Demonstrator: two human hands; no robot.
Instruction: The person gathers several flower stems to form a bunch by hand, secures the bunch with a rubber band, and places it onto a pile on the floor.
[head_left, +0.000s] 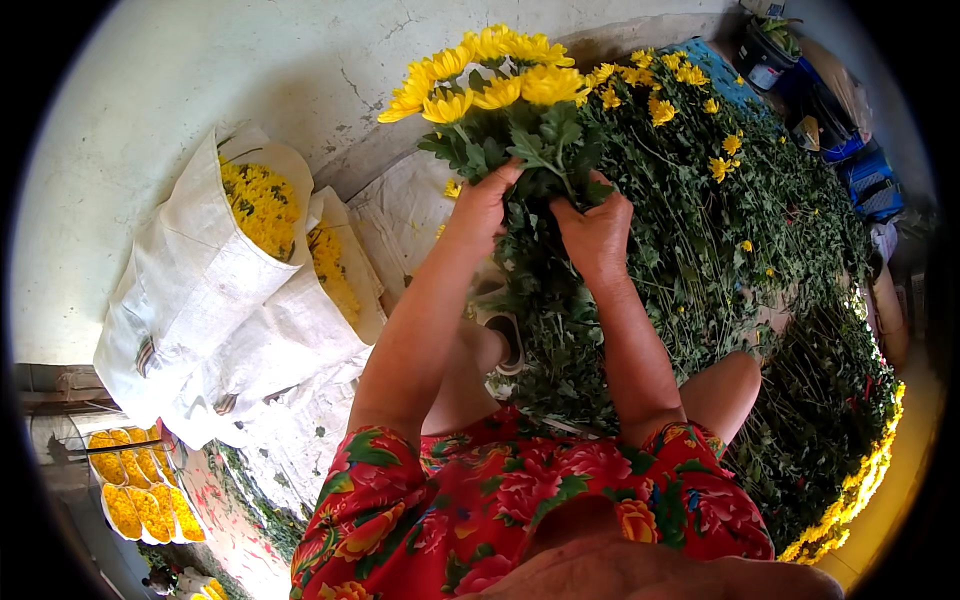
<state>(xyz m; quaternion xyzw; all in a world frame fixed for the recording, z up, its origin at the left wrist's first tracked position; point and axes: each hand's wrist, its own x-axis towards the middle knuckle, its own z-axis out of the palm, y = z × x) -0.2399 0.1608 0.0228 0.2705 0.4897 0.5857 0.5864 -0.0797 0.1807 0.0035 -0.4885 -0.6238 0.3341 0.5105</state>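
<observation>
A bunch of yellow chrysanthemums (495, 82) with green leaves is held up in front of me, near the wall. My left hand (484, 202) closes round the stems and leaves at the bunch's left side. On its right side my right hand (596, 225) grips a leafy stem just under the blooms, thumb towards the other hand. The lower stems merge with the greenery below, so their ends cannot be told apart. A large heap of cut chrysanthemum stems (697, 247) lies under and to the right of my hands, with some yellow blooms at its far edge.
White woven sacks (195, 277) of yellow flower heads (259, 206) stand at left against the wall (187, 67). More filled bags (146, 514) lie at lower left. A dark bucket (765, 56) and blue crates (874, 184) stand at upper right. Yellow blooms (862, 495) line the heap's lower right edge.
</observation>
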